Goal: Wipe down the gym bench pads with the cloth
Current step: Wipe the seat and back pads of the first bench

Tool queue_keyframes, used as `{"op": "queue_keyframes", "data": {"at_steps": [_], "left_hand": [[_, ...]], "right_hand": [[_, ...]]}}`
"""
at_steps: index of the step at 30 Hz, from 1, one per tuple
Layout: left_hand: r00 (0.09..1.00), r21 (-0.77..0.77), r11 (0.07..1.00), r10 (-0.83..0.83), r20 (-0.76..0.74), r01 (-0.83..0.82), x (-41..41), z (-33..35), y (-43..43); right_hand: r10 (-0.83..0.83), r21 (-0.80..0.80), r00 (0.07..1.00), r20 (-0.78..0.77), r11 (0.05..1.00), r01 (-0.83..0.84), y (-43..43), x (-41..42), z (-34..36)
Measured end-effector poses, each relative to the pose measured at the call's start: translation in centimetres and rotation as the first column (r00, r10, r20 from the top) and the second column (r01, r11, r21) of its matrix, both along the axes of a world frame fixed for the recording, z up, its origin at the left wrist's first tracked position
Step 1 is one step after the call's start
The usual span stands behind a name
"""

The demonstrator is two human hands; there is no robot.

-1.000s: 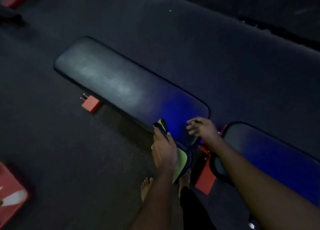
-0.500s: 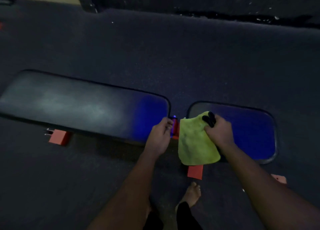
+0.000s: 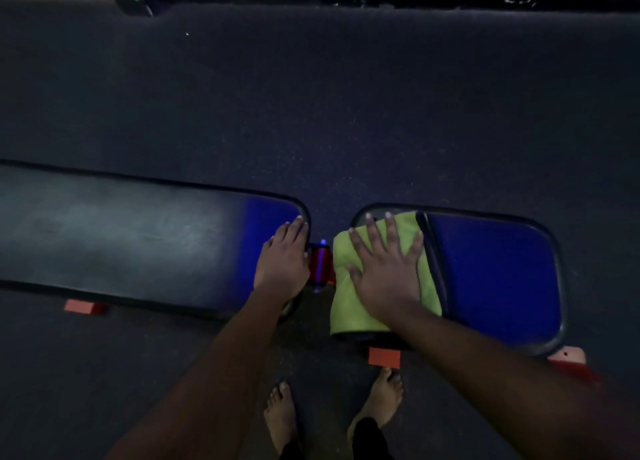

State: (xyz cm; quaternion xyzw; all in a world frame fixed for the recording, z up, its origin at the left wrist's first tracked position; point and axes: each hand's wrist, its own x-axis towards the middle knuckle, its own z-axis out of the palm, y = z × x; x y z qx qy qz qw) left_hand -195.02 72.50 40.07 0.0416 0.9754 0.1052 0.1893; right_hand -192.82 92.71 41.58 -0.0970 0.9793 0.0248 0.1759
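On bench: 2 pads [image 3: 495,269] | 1 cloth [image 3: 346,307] under right hand [image 3: 384,272], fingers splayed | left hand [image 3: 282,263] flat

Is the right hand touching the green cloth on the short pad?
Touching. The head view shows the right hand spread flat on the green cloth.

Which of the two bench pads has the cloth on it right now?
The short pad, on the right. The green cloth lies over its left end under the flat right hand. The long pad carries only the left hand.
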Motion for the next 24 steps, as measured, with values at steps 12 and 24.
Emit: {"op": "queue_keyframes", "data": {"at_steps": [12,24], "left_hand": [[0.992,-0.063,0.991,-0.121,-0.042,0.118,-0.3,0.2,-1.0],[0.93,-0.154,0.942,-0.322,-0.177,0.297,-4.4,-0.1,-1.7]], "right_hand": [[0.036,-0.021,0.99,-0.14,0.999,-0.04,-1.2,2.7,-0.2],[-0.365,-0.002,0.903,-0.225,0.927,0.374,2.3,-5.9,0.1]]}}
